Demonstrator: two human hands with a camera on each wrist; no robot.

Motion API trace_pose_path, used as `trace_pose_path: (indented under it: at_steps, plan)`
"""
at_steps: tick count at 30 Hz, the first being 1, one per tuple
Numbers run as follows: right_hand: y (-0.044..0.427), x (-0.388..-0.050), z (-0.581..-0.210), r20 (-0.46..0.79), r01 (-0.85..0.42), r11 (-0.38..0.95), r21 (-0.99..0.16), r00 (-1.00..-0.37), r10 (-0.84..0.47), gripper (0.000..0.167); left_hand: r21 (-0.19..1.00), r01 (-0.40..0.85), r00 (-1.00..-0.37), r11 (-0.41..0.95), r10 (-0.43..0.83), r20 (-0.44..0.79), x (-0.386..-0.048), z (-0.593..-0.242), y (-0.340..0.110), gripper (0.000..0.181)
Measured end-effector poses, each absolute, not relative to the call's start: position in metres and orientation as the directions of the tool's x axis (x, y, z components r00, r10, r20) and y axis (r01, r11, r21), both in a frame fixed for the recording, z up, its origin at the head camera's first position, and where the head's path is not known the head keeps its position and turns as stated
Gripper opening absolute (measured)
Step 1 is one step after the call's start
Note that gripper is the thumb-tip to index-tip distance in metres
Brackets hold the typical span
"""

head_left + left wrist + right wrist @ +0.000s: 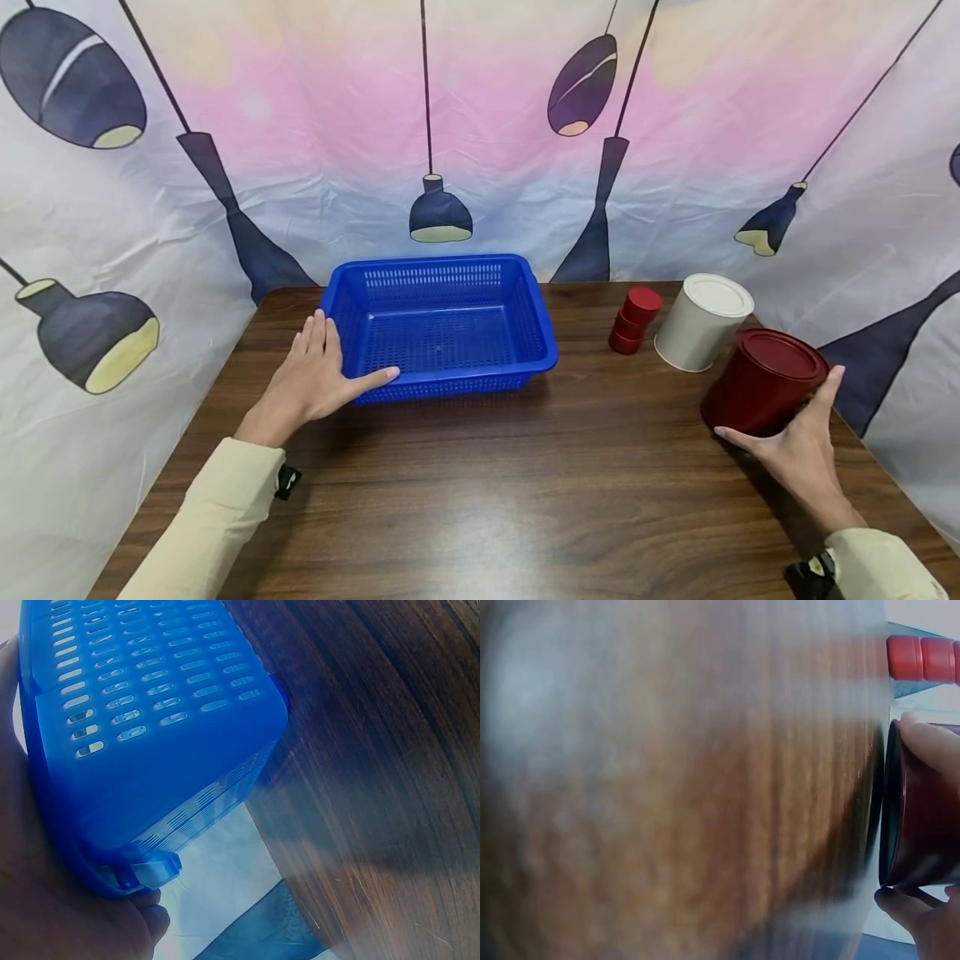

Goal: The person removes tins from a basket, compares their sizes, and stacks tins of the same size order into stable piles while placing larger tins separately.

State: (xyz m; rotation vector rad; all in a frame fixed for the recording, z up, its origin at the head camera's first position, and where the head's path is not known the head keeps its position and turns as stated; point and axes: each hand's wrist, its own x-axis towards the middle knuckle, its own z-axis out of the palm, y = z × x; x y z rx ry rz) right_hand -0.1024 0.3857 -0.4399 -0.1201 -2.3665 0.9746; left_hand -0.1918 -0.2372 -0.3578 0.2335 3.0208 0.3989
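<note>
At the near left corner of a blue plastic basket (pixel 442 379), my left hand (pixel 311 379) rests with its fingers straight along the left rim and its thumb spread on the front rim. The left wrist view shows the basket's slotted wall (pixel 172 757) close up. My right hand (pixel 806 446) grips a dark red can (pixel 761 383) low on its body, thumb on one side and fingers on the other. In the right wrist view, the can (pixel 930 817) shows its bottom edge by the fingertips. Whether that edge touches the table is hard to tell.
Beside the dark red can stands a white lidded can (pixel 697 325). Left of that is a small red stack of round containers (pixel 633 321). All are on a brown wooden table (pixel 480 492). A printed cloth (pixel 360 125) hangs behind and around the sides.
</note>
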Motion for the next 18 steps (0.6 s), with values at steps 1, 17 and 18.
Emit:
trace_pose_path:
  at_steps: [1, 17, 18]
  plan:
    - [0.3863, -0.1025, -0.4394, 0.472, -0.128, 0.729, -0.672, -0.833, 0.288, 0.163, 0.264, 0.14, -0.985, 0.954, 0.162, -0.063, -0.1917, -0.3573, -0.2372, 0.135]
    - [0.3917, -0.097, -0.4377, 0.445, -0.138, 0.713, -0.687, -0.856, 0.263, 0.153, 0.267, 0.142, -0.985, 0.953, 0.163, -0.06, -0.19, -0.3552, -0.2363, 0.135]
    - [0.3924, -0.0963, -0.4355, 0.443, -0.138, 0.714, -0.686, -0.858, 0.26, 0.153, 0.266, 0.144, -0.985, 0.953, 0.165, -0.056, -0.1901, -0.3548, -0.236, 0.134]
